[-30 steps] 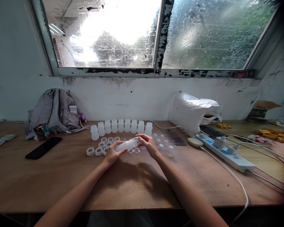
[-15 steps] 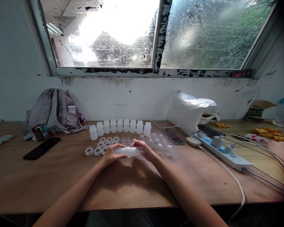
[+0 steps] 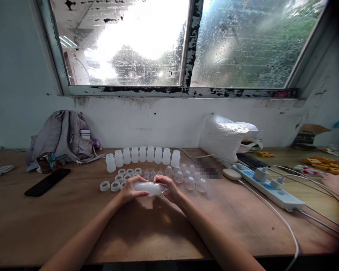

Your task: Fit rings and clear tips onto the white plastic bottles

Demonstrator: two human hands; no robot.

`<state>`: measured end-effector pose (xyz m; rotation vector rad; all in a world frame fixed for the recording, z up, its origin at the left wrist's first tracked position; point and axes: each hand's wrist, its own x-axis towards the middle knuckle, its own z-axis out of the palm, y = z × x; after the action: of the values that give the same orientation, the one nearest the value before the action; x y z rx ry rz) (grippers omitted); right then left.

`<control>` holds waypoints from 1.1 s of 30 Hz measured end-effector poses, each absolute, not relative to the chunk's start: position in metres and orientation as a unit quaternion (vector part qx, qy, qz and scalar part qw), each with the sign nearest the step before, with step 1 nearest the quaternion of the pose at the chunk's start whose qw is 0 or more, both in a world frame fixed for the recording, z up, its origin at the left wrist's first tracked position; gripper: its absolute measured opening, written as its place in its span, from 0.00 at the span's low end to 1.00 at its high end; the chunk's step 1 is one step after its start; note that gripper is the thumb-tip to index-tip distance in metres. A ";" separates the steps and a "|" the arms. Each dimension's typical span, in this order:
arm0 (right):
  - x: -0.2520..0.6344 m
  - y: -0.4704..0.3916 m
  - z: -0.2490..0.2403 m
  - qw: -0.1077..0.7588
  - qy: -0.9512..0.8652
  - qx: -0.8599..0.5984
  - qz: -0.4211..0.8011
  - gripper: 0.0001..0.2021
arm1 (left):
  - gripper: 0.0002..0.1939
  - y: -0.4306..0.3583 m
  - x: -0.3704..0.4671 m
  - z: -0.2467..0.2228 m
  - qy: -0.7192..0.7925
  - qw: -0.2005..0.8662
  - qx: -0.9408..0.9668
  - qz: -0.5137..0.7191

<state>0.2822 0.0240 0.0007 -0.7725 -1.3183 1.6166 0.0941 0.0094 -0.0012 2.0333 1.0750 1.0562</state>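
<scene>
At centre frame, just above the table [image 3: 73,218], both hands hold one frosted bottle [image 3: 148,188] lying sideways between them: the left hand [image 3: 129,190] wraps its base end, and the right hand [image 3: 166,187] closes around the neck end, where a clear cap [image 3: 163,190] seems to sit. Judging by this grip, the step in hand looks like fitting or twisting that cap onto the neck. The next move calls for a steady left hold while the right fingers turn, keeping the cap square to the neck. Behind the hands stand a row of bottles [image 3: 142,154]; white rings [image 3: 115,183] lie to the left and clear caps [image 3: 190,180] to the right. A power strip [image 3: 271,186] lies further right.
</scene>
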 end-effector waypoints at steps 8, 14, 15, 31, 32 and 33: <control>0.279 0.023 -0.002 0.451 -0.486 -0.293 0.688 0.10 | 0.21 0.007 0.095 0.000 0.404 0.310 0.768 0.389; 0.277 0.024 -0.004 0.456 -0.469 -0.289 0.699 0.09 | 0.21 0.008 0.095 0.001 0.406 0.315 0.768 0.383; 0.277 0.024 -0.004 0.455 -0.468 -0.293 0.699 0.09 | 0.21 0.008 0.095 0.002 0.406 0.316 0.771 0.375; 0.290 0.036 -0.002 0.416 -0.550 -0.322 0.648 0.13 | 0.21 0.001 0.094 0.017 0.351 0.229 0.874 0.244; 0.290 0.035 -0.001 0.409 -0.556 -0.320 0.649 0.14 | 0.21 0.001 0.093 0.018 0.352 0.225 0.877 0.238; 0.290 0.035 0.000 0.403 -0.557 -0.318 0.653 0.16 | 0.20 0.001 0.093 0.017 0.351 0.222 0.879 0.234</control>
<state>0.2897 0.0353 0.0001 -0.8027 -1.4070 1.6484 0.0927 0.0008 0.0171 2.4285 0.9708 0.6463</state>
